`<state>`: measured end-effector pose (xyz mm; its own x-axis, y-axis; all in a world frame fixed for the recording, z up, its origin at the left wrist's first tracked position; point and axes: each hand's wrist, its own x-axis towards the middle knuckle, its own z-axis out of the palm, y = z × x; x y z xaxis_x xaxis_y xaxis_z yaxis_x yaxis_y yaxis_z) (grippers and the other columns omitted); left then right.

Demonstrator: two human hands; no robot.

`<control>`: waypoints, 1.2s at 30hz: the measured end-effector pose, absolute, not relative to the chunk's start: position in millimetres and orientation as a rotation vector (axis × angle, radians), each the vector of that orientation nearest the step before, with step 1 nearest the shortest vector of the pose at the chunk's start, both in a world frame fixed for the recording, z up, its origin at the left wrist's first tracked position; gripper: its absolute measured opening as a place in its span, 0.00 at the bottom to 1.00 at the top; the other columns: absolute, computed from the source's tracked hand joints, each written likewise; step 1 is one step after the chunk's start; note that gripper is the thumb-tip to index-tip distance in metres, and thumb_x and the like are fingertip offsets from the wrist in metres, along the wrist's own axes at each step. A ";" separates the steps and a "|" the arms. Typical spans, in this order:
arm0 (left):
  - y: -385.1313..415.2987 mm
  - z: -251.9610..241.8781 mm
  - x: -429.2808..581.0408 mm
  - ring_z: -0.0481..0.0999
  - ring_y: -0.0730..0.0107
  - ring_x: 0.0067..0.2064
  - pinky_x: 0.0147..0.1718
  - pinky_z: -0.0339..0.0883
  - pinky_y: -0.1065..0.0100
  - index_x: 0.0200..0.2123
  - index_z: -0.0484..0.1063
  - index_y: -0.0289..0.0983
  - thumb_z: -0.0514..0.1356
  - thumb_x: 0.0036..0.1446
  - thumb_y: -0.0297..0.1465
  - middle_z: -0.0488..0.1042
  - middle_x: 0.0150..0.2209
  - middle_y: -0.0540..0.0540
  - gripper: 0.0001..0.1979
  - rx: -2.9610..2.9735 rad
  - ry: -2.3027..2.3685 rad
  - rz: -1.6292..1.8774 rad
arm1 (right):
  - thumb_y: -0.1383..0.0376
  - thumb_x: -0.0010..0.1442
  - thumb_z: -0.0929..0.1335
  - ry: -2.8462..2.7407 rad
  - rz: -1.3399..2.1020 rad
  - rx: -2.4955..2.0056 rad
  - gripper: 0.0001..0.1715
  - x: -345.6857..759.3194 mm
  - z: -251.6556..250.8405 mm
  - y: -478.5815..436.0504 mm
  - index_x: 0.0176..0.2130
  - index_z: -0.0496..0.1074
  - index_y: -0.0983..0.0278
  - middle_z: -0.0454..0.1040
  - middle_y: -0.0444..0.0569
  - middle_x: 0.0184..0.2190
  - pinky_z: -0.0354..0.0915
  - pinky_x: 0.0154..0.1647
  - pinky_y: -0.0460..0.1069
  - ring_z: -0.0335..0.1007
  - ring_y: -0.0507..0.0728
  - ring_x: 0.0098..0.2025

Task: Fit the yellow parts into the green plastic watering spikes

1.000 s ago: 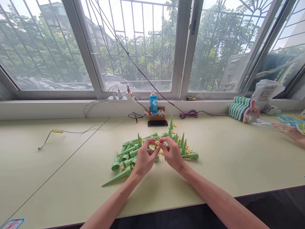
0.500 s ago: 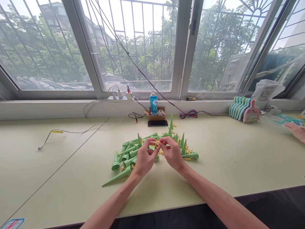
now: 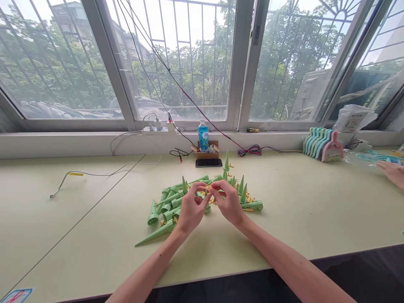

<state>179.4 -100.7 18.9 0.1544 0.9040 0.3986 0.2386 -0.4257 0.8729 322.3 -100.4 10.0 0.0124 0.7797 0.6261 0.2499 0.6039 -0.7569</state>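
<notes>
Yellow fitting (image 3: 208,190), small and partly covered by fingers, is at the meeting point of two hands above the heap's front edge. The left hand (image 3: 193,209) pinches it with thumb and forefinger, and the right hand (image 3: 229,205) pinches from the other side; just where each fingertip presses is too small to tell. For work this fine, a light grip suits best — one hand steady, the other doing the turning or pushing — since a hard squeeze could make so slight a piece slip away. Resting the wrists low would likely help.

Just beneath, an upright green spike (image 3: 207,208) stands partly behind the fingers; a nudge might tip it. Around it lie more green spikes (image 3: 160,232) and loose yellow fittings (image 3: 251,199), on the pale table (image 3: 299,210). Beyond are a phone (image 3: 208,163) and a blue bottle (image 3: 203,136) — well clear of the elbows.
</notes>
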 end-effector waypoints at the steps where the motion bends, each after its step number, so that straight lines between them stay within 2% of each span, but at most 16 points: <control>1: -100.8 19.0 179.4 0.55 0.85 0.17 0.15 0.49 0.77 0.44 0.65 0.40 0.60 0.58 0.39 0.72 0.39 0.48 0.14 1.779 1.093 1.296 | 0.61 0.66 0.65 -1.548 0.520 -0.892 0.08 322.4 10.0 -100.5 0.39 0.72 0.62 0.71 0.49 0.36 0.74 0.33 0.48 0.72 0.54 0.37; 10: -101.1 19.6 179.2 0.55 0.85 0.18 0.15 0.48 0.77 0.44 0.65 0.40 0.60 0.58 0.39 0.73 0.40 0.47 0.14 1.771 1.088 1.296 | 0.58 0.66 0.65 -1.532 0.613 -0.876 0.11 322.0 10.8 -100.2 0.37 0.75 0.61 0.70 0.49 0.37 0.76 0.30 0.49 0.71 0.53 0.31; 17: -100.6 18.1 178.6 0.55 0.85 0.18 0.16 0.49 0.76 0.44 0.65 0.40 0.60 0.58 0.39 0.73 0.40 0.48 0.13 1.792 1.108 1.313 | 0.58 0.66 0.65 -1.553 0.629 -0.889 0.12 321.4 9.2 -99.0 0.37 0.73 0.62 0.71 0.48 0.33 0.72 0.26 0.48 0.70 0.52 0.26; 25: -103.0 20.2 180.1 0.57 0.86 0.17 0.15 0.51 0.76 0.43 0.65 0.39 0.60 0.58 0.38 0.73 0.41 0.47 0.13 1.796 1.112 1.322 | 0.60 0.67 0.63 -1.608 0.518 -0.944 0.11 322.3 6.6 -97.5 0.40 0.72 0.63 0.75 0.49 0.34 0.69 0.30 0.47 0.71 0.54 0.32; 36: -104.4 21.7 180.1 0.59 0.86 0.17 0.14 0.56 0.76 0.44 0.65 0.40 0.62 0.56 0.35 0.73 0.45 0.47 0.14 1.806 1.085 1.280 | 0.63 0.68 0.62 -1.609 0.471 -0.957 0.10 323.1 8.7 -99.6 0.40 0.72 0.63 0.77 0.48 0.34 0.67 0.30 0.46 0.73 0.54 0.33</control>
